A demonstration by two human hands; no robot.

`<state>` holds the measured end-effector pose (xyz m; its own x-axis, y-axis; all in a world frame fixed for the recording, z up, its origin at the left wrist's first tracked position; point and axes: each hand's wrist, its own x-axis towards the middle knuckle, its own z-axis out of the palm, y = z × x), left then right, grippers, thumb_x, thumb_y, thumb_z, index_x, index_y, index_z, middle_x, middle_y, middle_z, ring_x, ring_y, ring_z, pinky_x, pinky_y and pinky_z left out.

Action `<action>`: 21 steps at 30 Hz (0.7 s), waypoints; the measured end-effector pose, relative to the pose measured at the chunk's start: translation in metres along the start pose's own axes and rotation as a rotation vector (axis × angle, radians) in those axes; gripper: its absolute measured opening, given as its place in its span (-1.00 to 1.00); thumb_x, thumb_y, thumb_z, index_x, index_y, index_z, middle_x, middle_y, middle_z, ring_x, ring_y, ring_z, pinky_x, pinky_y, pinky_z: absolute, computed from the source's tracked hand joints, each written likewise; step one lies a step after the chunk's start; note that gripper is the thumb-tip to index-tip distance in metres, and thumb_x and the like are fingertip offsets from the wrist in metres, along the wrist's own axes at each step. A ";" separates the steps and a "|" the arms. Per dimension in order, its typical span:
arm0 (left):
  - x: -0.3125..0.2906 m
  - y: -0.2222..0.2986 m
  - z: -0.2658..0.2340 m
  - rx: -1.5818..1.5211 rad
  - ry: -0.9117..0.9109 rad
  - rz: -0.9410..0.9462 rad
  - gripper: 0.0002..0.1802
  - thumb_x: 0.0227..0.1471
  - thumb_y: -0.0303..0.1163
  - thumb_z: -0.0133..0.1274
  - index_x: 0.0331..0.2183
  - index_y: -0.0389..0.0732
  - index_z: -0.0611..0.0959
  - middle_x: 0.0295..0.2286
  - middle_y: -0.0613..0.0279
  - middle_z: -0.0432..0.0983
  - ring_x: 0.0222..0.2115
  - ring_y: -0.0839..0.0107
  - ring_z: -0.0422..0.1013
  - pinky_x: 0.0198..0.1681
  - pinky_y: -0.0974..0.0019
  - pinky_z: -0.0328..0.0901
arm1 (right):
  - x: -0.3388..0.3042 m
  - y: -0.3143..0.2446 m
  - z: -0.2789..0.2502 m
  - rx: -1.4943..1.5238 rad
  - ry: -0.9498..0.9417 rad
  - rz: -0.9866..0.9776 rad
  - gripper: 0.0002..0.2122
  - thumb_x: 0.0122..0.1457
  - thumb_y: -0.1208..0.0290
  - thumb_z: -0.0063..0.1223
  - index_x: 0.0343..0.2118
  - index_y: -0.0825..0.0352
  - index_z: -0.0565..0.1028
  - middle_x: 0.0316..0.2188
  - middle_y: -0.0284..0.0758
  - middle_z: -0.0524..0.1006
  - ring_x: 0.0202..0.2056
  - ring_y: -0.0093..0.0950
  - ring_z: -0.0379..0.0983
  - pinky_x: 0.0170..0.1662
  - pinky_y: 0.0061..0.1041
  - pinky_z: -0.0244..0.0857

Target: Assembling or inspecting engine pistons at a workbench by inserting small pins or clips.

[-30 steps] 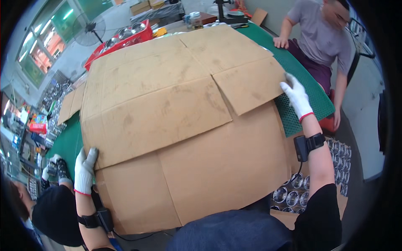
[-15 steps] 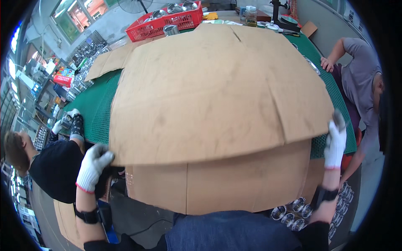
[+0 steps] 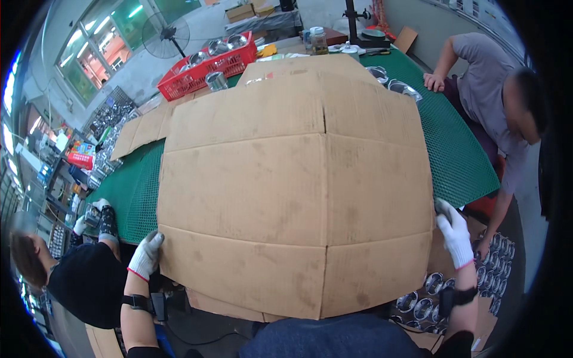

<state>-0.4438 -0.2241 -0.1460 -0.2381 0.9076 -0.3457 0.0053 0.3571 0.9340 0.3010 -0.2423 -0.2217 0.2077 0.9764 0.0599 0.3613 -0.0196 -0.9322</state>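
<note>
A large creased brown cardboard sheet (image 3: 245, 185) spreads in front of me over the green mesh-topped table, its near edge overhanging toward my body. My left hand (image 3: 147, 255), in a white knit glove, pinches its left edge near the front corner. At the right edge my gloved right hand (image 3: 452, 232) grips the sheet, its fingertips partly hidden at the rim. Another cardboard piece (image 3: 218, 305) shows beneath the near edge.
A red crate (image 3: 209, 74) of shiny metal rings stands at the far left. Green mesh (image 3: 462, 161) shows at right. One co-worker (image 3: 71, 280) sits at left; another (image 3: 492, 95) leans in at right. Metal rings (image 3: 492, 268) lie on cardboard at lower right.
The sheet has come nearer to me and covers most of the lower cardboard. Both hands have moved lower, the right one also inward. The right co-worker's lower hand now reaches the metal rings.
</note>
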 end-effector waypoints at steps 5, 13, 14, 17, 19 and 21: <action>-0.011 -0.018 0.008 0.016 -0.133 -0.093 -0.04 -0.16 -0.19 0.37 0.17 -0.40 0.27 0.04 0.08 0.40 0.04 0.20 0.36 0.13 0.13 0.25 | 0.032 -0.012 0.015 0.192 -0.034 0.079 -0.33 0.05 0.22 0.25 0.17 0.48 0.27 0.06 -0.22 0.43 0.05 -0.42 0.36 0.14 -0.42 0.21; -0.006 0.057 0.053 1.242 0.483 0.717 -0.11 -0.22 -0.38 0.33 0.16 -0.29 0.31 0.12 -0.16 0.25 0.13 -0.05 0.22 0.19 0.10 0.17 | 0.054 -0.055 0.015 0.118 -0.266 0.244 -0.13 -0.21 0.00 0.44 0.13 0.43 0.30 -0.11 -0.40 0.50 -0.29 -0.71 0.42 -0.50 -0.78 0.25; -0.004 0.088 0.085 1.208 0.397 0.821 -0.12 -0.22 -0.36 0.33 0.15 -0.31 0.31 0.12 -0.16 0.24 0.14 -0.04 0.21 0.20 0.09 0.16 | 0.055 -0.055 0.013 0.111 -0.265 0.246 -0.13 -0.21 0.00 0.44 0.13 0.43 0.30 -0.11 -0.40 0.50 -0.29 -0.71 0.42 -0.50 -0.78 0.25; 0.031 0.158 0.179 1.349 0.201 1.082 -0.12 -0.13 -0.25 0.28 0.19 -0.29 0.28 0.16 -0.10 0.21 0.18 0.03 0.18 0.21 0.11 0.14 | 0.058 -0.053 0.014 0.065 -0.235 0.261 -0.13 -0.20 0.09 0.46 0.15 0.43 0.27 -0.07 -0.36 0.50 -0.18 -0.62 0.47 -0.28 -0.64 0.40; 0.069 0.188 0.219 1.254 0.139 1.147 -0.08 -0.10 -0.02 0.24 0.16 -0.35 0.29 0.14 -0.16 0.22 0.18 -0.05 0.15 0.23 0.09 0.11 | 0.045 -0.062 0.029 0.659 -0.310 0.204 -0.17 -0.18 0.25 0.46 0.17 0.42 0.24 -0.01 -0.30 0.46 -0.14 -0.51 0.48 -0.17 -0.52 0.43; 0.099 0.211 0.235 1.310 0.119 1.095 -0.01 -0.08 0.15 0.17 0.18 -0.36 0.27 0.19 -0.17 0.15 0.21 -0.05 0.11 0.24 0.06 0.08 | 0.044 -0.086 0.038 0.714 -0.337 0.122 -0.16 -0.18 0.30 0.47 0.17 0.41 0.23 0.01 -0.29 0.45 -0.06 -0.47 0.46 -0.06 -0.46 0.39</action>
<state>-0.2385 -0.0072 -0.0045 0.3532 0.8348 0.4223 0.9210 -0.3895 -0.0002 0.2442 -0.1895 -0.1524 -0.1190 0.9910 -0.0620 -0.3390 -0.0992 -0.9356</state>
